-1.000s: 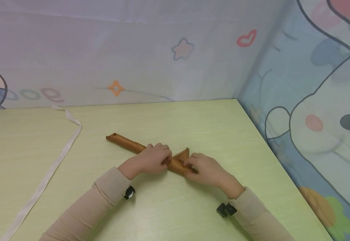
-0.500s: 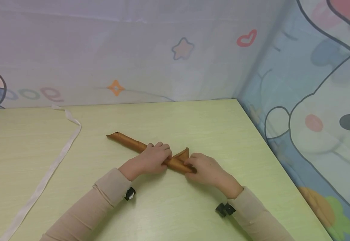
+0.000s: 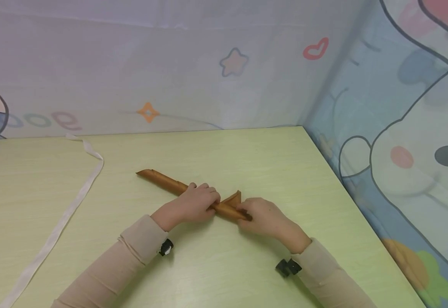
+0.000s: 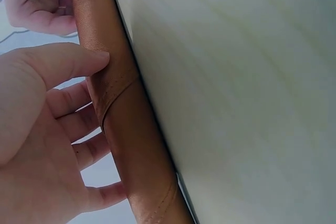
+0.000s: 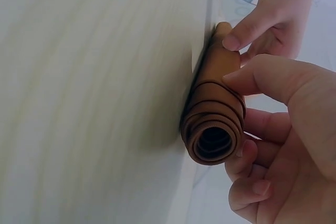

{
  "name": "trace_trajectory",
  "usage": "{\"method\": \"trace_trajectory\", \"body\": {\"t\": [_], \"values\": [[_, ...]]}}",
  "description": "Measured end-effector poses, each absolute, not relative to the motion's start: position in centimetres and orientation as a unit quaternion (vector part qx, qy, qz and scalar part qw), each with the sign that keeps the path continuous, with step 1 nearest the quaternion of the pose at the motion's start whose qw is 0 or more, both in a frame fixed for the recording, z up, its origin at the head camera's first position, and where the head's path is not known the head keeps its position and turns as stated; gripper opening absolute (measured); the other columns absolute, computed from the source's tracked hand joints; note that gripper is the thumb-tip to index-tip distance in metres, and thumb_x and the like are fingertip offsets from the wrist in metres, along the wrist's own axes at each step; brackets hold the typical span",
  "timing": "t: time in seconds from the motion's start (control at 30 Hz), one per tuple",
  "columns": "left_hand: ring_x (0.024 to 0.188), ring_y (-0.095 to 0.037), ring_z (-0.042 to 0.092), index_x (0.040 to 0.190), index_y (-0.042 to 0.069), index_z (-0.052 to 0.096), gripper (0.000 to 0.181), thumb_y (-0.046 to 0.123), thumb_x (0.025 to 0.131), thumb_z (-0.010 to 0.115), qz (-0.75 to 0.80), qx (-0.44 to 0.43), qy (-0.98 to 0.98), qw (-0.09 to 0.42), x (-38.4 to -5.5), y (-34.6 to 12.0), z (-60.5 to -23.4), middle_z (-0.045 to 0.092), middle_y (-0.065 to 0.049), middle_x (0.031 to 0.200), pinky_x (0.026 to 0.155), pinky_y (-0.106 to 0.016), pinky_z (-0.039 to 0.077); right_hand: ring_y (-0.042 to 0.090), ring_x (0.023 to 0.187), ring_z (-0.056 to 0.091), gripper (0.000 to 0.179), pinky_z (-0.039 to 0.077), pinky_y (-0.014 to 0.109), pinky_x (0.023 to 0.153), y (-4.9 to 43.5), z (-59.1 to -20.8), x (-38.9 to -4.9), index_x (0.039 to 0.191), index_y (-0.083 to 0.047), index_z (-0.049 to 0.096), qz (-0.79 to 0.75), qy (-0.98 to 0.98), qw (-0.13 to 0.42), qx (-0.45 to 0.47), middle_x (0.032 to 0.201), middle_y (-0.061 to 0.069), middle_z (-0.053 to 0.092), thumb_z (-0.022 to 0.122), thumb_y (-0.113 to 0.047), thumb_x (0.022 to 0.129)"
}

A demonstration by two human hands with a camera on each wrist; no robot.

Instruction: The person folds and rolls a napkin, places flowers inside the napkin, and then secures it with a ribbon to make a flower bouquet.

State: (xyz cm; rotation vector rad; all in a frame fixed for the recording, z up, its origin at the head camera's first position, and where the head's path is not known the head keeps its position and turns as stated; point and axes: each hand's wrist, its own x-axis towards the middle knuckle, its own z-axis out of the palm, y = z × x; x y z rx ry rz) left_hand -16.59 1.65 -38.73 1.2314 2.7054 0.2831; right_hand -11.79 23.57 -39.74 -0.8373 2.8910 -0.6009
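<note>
A brown cloth with stitched edges, rolled into a long tube (image 3: 162, 181), lies slantwise on the table, one pointed corner standing up between the hands. My left hand (image 3: 194, 202) holds the roll near its middle, the thumb on the near side and the fingers on the far side in the left wrist view. At the right end my right hand (image 3: 264, 216) grips the roll between thumb and fingers. The right wrist view shows the spiral layers of the roll's hollow end (image 5: 214, 142), with the right thumb (image 5: 247, 77) pressing just behind it.
A long white ribbon (image 3: 69, 214) runs down the left side of the pale table (image 3: 224, 154). Cloth backdrops with cartoon prints (image 3: 224, 98) hang behind and to the right. Black wrist straps (image 3: 288, 268) show under the cuffs.
The roll has turned slightly under the fingers, and its left tip now looks more pointed. The upright corner has dipped a little. Both hands stay in nearly the same place.
</note>
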Motion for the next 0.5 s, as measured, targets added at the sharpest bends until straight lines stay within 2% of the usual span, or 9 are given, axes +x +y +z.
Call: {"method": "trace_trajectory", "body": {"t": [0.2,0.5], "values": [[0.104,-0.025,0.053,0.109,0.008,0.065,0.019,0.013,0.092,0.059,0.102,0.41,0.902,0.087,-16.54,1.52,-38.65,0.064,-0.005,0.108,0.09,-0.053,0.036,0.006,0.057,0.039,0.011,0.03,0.02,0.05,23.57,-39.62,-11.76,0.091,-0.006,0.067,-0.209,0.938,0.049,-0.273,0.067,-0.006,0.051,0.065,-0.013,0.083],[0.098,-0.022,0.053,0.104,0.009,0.067,0.015,0.013,0.092,0.059,0.109,0.416,0.898,0.09,-16.52,1.38,-38.54,0.065,-0.002,0.102,0.086,-0.048,0.037,0.005,0.058,0.041,0.022,0.033,0.02,0.052,23.65,-39.8,-11.71,0.101,-0.001,0.069,-0.223,0.933,0.059,-0.277,0.072,-0.004,0.057,0.063,-0.012,0.083]]}}
